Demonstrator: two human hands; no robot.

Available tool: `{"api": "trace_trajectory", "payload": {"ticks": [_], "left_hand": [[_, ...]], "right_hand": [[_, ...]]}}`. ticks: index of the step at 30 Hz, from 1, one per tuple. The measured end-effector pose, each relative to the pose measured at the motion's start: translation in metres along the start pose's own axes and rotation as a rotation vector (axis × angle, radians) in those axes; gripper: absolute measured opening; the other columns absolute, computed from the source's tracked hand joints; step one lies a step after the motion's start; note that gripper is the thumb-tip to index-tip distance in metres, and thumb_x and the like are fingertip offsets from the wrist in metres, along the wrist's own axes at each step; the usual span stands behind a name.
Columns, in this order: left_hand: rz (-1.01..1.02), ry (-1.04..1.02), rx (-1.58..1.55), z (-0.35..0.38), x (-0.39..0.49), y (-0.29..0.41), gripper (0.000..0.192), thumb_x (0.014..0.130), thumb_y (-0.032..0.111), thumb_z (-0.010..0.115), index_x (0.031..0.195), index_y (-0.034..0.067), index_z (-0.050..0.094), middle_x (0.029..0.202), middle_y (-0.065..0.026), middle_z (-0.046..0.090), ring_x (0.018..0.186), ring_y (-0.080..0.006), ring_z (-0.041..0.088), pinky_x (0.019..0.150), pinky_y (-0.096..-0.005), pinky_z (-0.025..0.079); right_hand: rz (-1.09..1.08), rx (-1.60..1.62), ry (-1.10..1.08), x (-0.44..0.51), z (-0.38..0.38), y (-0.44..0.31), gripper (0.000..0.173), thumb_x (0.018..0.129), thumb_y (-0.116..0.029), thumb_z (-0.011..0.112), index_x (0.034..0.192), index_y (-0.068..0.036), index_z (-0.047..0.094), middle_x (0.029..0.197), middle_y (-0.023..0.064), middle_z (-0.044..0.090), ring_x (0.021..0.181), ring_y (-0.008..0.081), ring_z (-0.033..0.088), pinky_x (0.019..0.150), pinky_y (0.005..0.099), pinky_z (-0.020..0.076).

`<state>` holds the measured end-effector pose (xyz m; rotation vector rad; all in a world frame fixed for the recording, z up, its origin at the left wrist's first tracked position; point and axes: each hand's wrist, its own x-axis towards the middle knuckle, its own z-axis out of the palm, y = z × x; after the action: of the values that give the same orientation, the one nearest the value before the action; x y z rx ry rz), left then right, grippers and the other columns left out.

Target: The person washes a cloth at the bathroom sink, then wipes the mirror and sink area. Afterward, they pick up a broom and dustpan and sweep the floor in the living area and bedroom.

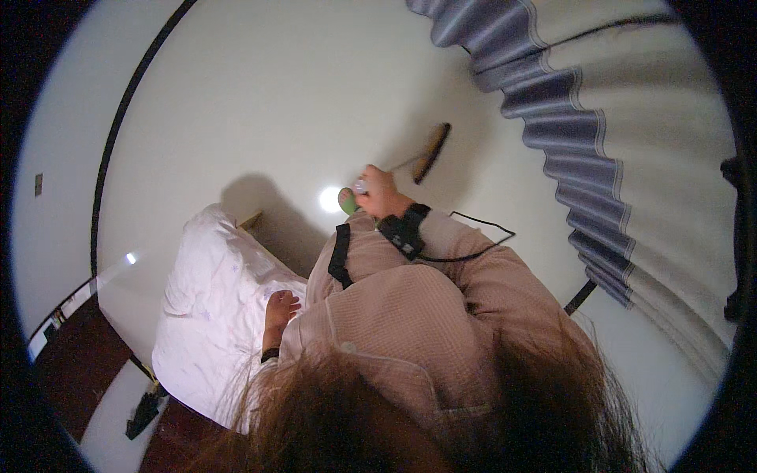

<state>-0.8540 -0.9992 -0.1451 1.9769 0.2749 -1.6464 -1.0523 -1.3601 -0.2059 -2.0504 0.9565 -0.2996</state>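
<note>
My right hand [378,192], slightly blurred, is closed around the pale grip of a thin-rodded tool. The tool's yellow-brown and black head [433,152], which looks like a brush or squeegee, lies out to the right over the pale floor. A black device [402,236] is strapped to my right wrist, and a black cable [473,254] loops from it. My left hand [281,310] is low at the left, palm partly up with fingers a little apart and nothing in it. It is over or against white patterned bedding [219,295]; contact cannot be made out.
A blue-grey curtain [550,112] hangs along the right. A wooden piece [251,221] sticks out beside the bedding. My foot wears a green slipper [346,202], next to a bright light spot [331,200]. A dark object [143,414] sits at lower left.
</note>
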Motion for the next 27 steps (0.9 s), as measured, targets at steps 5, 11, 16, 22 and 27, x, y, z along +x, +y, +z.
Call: {"api": "trace_trajectory", "payload": {"ticks": [5,11,16,22,27], "left_hand": [[-0.035,0.066,-0.034,0.001,-0.009,-0.031,0.037,0.087,0.031,0.053,0.111,0.003,0.044,0.091,-0.0103,0.061,0.074,-0.0180,0.061,0.059,-0.0295,0.045],[-0.004,0.086,-0.134,0.016,-0.025,-0.019,0.033,0.087,0.027,0.054,0.107,0.003,0.047,0.087,-0.0105,0.061,0.069,-0.0168,0.061,0.051,-0.0245,0.043],[0.129,-0.067,-0.116,0.032,-0.010,0.018,0.033,0.086,0.030,0.055,0.106,0.005,0.048,0.085,-0.0093,0.062,0.066,-0.0169,0.060,0.052,-0.0260,0.043],[0.135,0.042,-0.072,0.058,0.014,0.067,0.027,0.086,0.028,0.054,0.098,0.004,0.052,0.080,-0.0052,0.059,0.065,-0.0140,0.056,0.054,-0.0253,0.042],[0.214,0.010,-0.049,0.081,0.019,0.108,0.020,0.086,0.022,0.052,0.088,0.002,0.054,0.069,-0.0026,0.055,0.059,-0.0117,0.050,0.052,-0.0250,0.042]], "right_hand": [[0.263,0.888,-0.100,0.091,0.045,-0.073,0.019,0.065,-0.009,0.063,0.076,-0.003,0.048,0.071,0.0101,0.056,0.057,0.0231,0.053,0.051,0.0317,0.0432],[0.130,1.157,-0.312,0.137,0.004,-0.029,0.007,0.074,-0.004,0.052,0.075,-0.008,0.046,0.066,0.0000,0.046,0.058,0.0091,0.044,0.045,0.0214,0.0338],[0.878,1.686,-0.282,0.108,-0.151,0.021,0.013,0.088,-0.020,0.046,0.080,-0.011,0.050,0.065,-0.0002,0.048,0.047,0.0085,0.041,0.041,0.0196,0.0346],[1.006,1.611,-0.114,0.016,-0.272,0.017,0.015,0.085,-0.020,0.049,0.095,-0.008,0.049,0.068,0.0046,0.051,0.041,0.0102,0.040,0.034,0.0206,0.0333],[1.156,1.388,0.070,0.000,-0.277,0.035,0.008,0.079,-0.015,0.052,0.084,-0.010,0.048,0.067,0.0039,0.050,0.043,0.0118,0.042,0.035,0.0211,0.0324]]}}
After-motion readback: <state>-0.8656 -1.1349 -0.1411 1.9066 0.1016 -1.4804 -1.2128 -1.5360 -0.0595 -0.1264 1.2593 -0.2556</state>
